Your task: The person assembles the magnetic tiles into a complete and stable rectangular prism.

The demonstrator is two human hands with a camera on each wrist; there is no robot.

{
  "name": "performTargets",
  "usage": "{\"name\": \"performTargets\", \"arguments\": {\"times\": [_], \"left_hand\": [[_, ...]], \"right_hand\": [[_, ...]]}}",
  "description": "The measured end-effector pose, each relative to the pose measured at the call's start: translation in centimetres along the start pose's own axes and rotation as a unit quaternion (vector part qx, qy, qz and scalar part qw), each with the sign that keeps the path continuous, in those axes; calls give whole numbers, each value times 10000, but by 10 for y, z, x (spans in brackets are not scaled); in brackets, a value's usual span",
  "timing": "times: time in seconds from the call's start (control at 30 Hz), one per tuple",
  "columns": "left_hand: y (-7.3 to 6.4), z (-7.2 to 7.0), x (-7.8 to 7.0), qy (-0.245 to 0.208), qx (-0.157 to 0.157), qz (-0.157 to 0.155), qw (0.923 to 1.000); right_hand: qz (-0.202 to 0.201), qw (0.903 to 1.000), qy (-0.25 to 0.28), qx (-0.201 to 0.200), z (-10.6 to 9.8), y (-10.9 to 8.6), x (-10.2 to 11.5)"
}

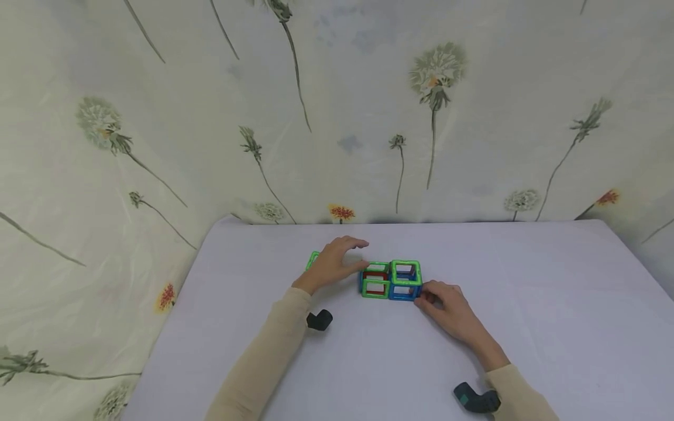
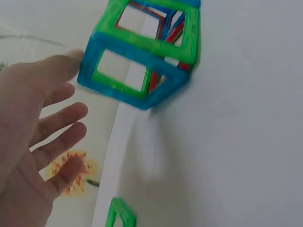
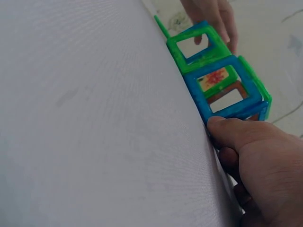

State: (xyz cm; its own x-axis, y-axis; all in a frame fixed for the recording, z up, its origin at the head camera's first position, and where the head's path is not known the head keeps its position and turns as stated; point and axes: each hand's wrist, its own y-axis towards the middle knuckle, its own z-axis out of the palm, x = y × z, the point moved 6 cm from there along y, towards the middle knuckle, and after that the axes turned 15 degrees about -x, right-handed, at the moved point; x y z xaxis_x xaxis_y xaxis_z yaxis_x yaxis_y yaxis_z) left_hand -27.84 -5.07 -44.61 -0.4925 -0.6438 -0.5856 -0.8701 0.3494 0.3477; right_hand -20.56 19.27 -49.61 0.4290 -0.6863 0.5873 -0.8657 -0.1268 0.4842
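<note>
Two joined cubes of magnetic tiles [image 1: 391,286], with green, blue and red frames, stand on the white table. My left hand [image 1: 332,264] is at their left end. In the left wrist view its thumb touches the edge of a blue tile [image 2: 87,61], while the other fingers are spread and hold nothing. At the right end my right hand [image 1: 447,307] grips the lower corner of the blue cube, thumb on the blue tile [image 3: 201,101] in the right wrist view. Its other fingers are curled and partly hidden behind the thumb.
A loose green tile [image 1: 313,257] lies left of the cubes, partly covered by my left hand. Dark wrist devices [image 1: 319,320] show beside both forearms. A floral cloth [image 1: 337,117] hangs behind the table's far edge.
</note>
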Motion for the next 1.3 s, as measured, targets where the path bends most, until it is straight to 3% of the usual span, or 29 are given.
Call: {"name": "performTargets", "arguments": {"times": [0.17, 0.33, 0.5, 0.67, 0.97, 1.3], "left_hand": [[-8, -11, 22, -354, -275, -317, 9985], [-16, -21, 39, -137, -510, -196, 9984], [-28, -24, 55, 83, -520, -281, 9982], [-39, -23, 69, -76, -395, -586, 9975], [-44, -22, 74, 125, -99, -680, 9976], [-47, -23, 78, 37, -179, -646, 9977]], "right_hand": [[-40, 10000, 15, -30, 0, 0, 0], [-89, 9999, 10, -75, -2, 0, 2], [-144, 9998, 10, -102, -3, 1, 3], [-122, 9999, -1, -111, -3, 1, 3], [-107, 9999, 7, -119, -3, 1, 4], [-6, 10000, 43, -30, 0, -1, 2]]}}
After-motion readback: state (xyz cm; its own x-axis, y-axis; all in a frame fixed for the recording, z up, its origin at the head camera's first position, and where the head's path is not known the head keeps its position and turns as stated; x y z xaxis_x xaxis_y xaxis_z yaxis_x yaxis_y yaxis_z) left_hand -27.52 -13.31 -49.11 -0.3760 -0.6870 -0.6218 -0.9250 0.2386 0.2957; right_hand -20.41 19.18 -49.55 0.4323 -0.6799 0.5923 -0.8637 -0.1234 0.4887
